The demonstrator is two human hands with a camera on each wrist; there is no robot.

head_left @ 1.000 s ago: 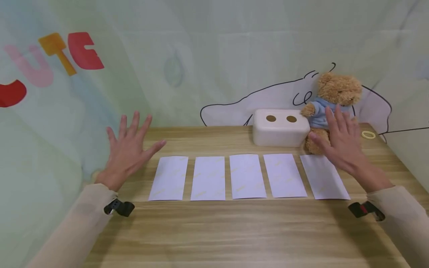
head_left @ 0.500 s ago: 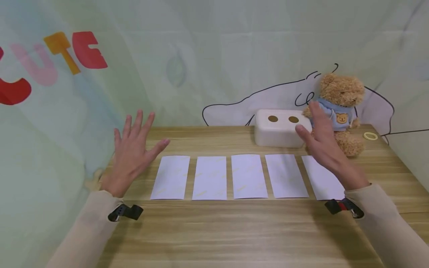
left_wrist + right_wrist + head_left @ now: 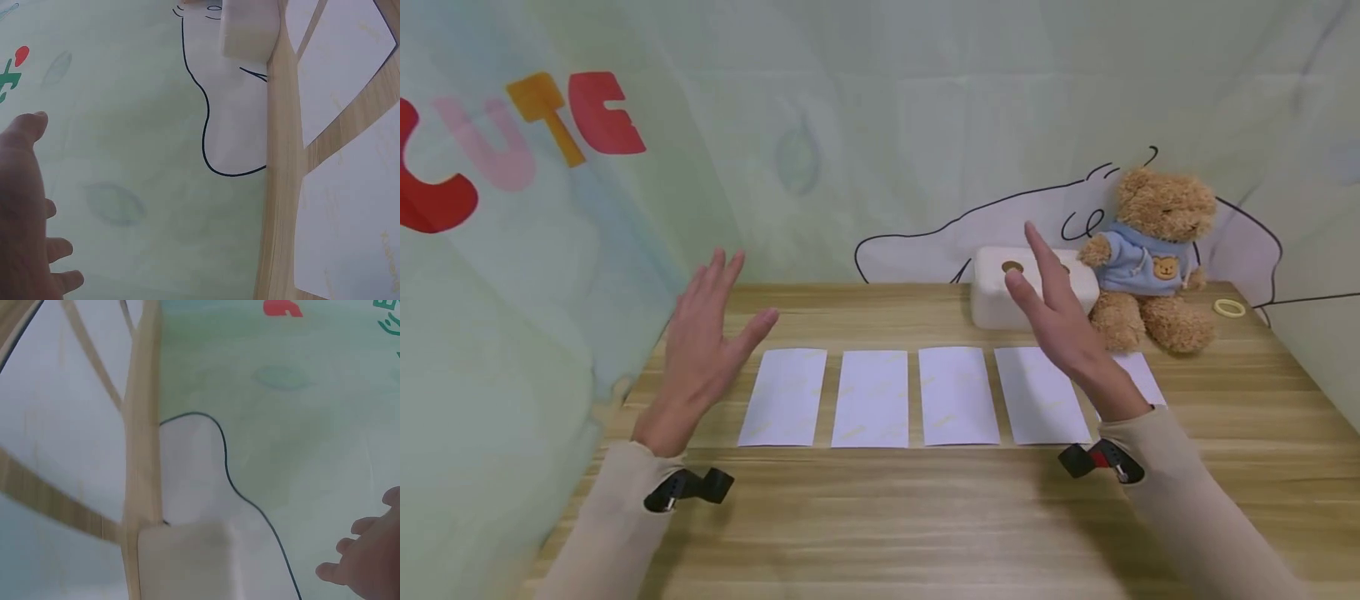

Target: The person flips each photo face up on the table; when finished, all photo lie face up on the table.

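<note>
Five white papers [image 3: 958, 396] lie in a row on the wooden table [image 3: 880, 517], side by side with thin gaps between them. Pale yellow marks show on them, too faint to read. They look thin and light, so each one should be easy to lift, but it may bend or crease if squeezed hard. They lie flat, so getting a finger under one could be tricky, and a smooth paper might slide away. The best place to take hold seems to be a near corner or a side edge, with a soft pinch of thumb and finger.

The left hand [image 3: 696, 358] hangs in the air just beside the left end of the row. Its fingers are straight and close together, its thumb sticks out wide, and it holds nothing. The right hand [image 3: 1063, 325] is up in the air over the right part of the row. Its fingers look straight, with the thumb apart, and it holds nothing too. That hand and wrist hide bits of the last two papers.

Behind the papers sits a white box [image 3: 992, 300] with round brown spots on top. Next to it is a fluffy teddy bear [image 3: 1150, 265] in a blue top, and past the bear lies a yellow ring [image 3: 1229, 308]. A pale green cloth [image 3: 775, 208] with pictures hangs behind everything
</note>
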